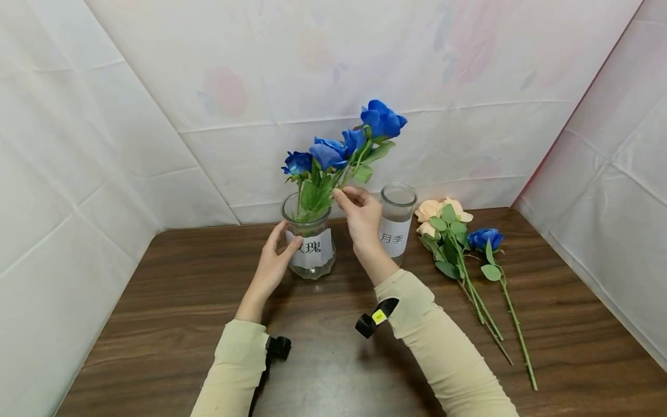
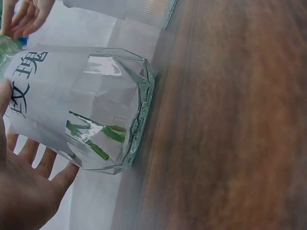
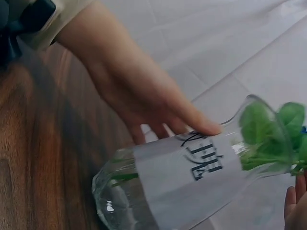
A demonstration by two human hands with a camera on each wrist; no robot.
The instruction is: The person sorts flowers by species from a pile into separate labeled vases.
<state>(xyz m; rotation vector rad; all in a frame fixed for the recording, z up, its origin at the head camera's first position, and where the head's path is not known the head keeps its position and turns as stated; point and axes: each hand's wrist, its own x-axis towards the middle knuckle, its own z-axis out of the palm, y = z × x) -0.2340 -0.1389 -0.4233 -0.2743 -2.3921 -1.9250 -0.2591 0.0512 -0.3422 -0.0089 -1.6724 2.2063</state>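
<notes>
A glass vase (image 1: 312,267) with a white paper label stands on the table with several blue roses (image 1: 328,153) in it. My left hand (image 1: 271,255) holds it from the left, thumb on the label and fingers round the far side. Green stem ends (image 2: 98,148) show through the glass in the left wrist view. Above the rim, my right hand (image 1: 362,217) pinches the stem of the tallest blue rose (image 1: 383,120), which leans right. In the right wrist view only some right fingertips (image 3: 300,201) show, close by the vase mouth.
Right of the vase stands a second labelled glass vase (image 1: 398,200), partly behind my right hand. Farther right, peach-coloured roses (image 1: 443,211) and a single blue rose (image 1: 484,238) lie on the wooden table (image 1: 172,324). White cloth (image 1: 292,69) hangs behind and at the sides.
</notes>
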